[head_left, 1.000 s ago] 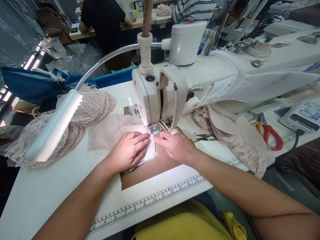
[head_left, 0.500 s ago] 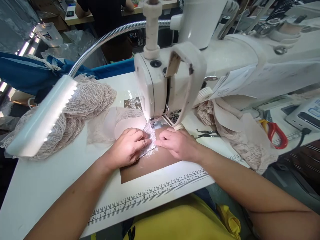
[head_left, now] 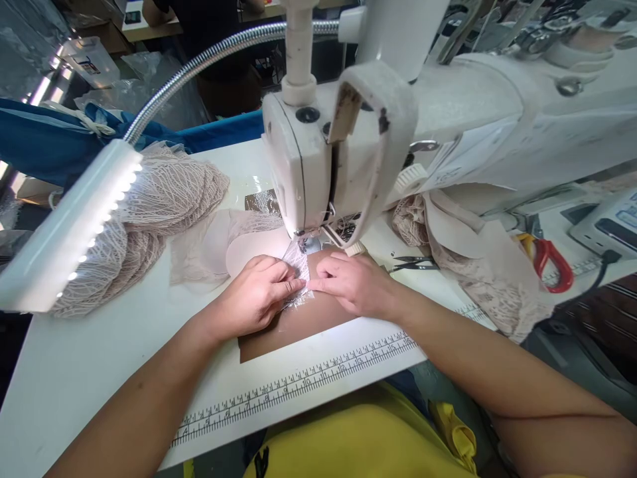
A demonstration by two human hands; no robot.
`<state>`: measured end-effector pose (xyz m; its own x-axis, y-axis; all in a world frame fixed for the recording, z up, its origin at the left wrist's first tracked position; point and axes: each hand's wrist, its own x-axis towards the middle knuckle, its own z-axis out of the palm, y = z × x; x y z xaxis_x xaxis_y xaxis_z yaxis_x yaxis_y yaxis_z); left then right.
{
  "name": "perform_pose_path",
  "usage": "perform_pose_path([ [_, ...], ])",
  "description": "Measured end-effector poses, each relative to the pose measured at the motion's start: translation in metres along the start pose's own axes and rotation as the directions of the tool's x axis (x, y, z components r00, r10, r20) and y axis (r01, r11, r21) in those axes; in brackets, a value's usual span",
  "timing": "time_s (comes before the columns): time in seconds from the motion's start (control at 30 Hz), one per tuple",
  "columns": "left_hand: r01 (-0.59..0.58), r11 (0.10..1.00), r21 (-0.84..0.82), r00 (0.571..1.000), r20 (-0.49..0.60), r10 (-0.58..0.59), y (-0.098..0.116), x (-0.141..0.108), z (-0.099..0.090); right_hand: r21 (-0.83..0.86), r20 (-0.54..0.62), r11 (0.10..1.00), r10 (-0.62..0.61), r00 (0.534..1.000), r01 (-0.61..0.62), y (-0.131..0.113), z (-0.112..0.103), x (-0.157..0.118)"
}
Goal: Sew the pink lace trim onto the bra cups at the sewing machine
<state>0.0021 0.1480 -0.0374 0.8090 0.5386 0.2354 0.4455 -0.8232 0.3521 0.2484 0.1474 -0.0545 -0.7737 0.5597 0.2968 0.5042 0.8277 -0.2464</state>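
Observation:
A small piece of pale lace fabric (head_left: 297,259) lies at the needle of the white sewing machine (head_left: 298,166), over the brown plate (head_left: 279,338). My left hand (head_left: 259,289) is closed at its left edge, thumb and fingers pinching the lace. From the other side my right hand (head_left: 351,282) holds the lace's right edge, its fingers curled and the thumb pointing inward. The two thumb tips almost meet. A smooth beige cup piece (head_left: 253,249) joined to lace spreads out left of the needle. The presser foot is partly hidden.
Stacked lace pieces (head_left: 169,189) sit under the lamp (head_left: 74,226) at left. On the right are black thread snips (head_left: 415,263), beige lace garments (head_left: 478,259) and red-handled scissors (head_left: 553,265). A printed ruler strip (head_left: 298,388) runs along the table's front. Another person (head_left: 209,33) sits behind.
My left thumb has shifted slightly right, closer to the right thumb. The lace has moved a little under the fingers. The camera view has tilted slightly.

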Motion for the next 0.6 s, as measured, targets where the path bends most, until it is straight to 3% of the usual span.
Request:
perform_pose_path([
  [0.4,-0.047,0.998,0.046,0.998,0.037,0.045,0.0005,0.0004,-0.0012,0.095,-0.141,0.995,-0.029,0.99,0.043,0.0012,-0.0004,0.0014],
  [0.6,-0.045,0.998,0.054,0.998,0.043,0.043,0.0003,-0.0005,-0.0016,0.038,-0.055,0.998,-0.044,0.998,0.046,-0.0008,0.0008,0.0007],
])
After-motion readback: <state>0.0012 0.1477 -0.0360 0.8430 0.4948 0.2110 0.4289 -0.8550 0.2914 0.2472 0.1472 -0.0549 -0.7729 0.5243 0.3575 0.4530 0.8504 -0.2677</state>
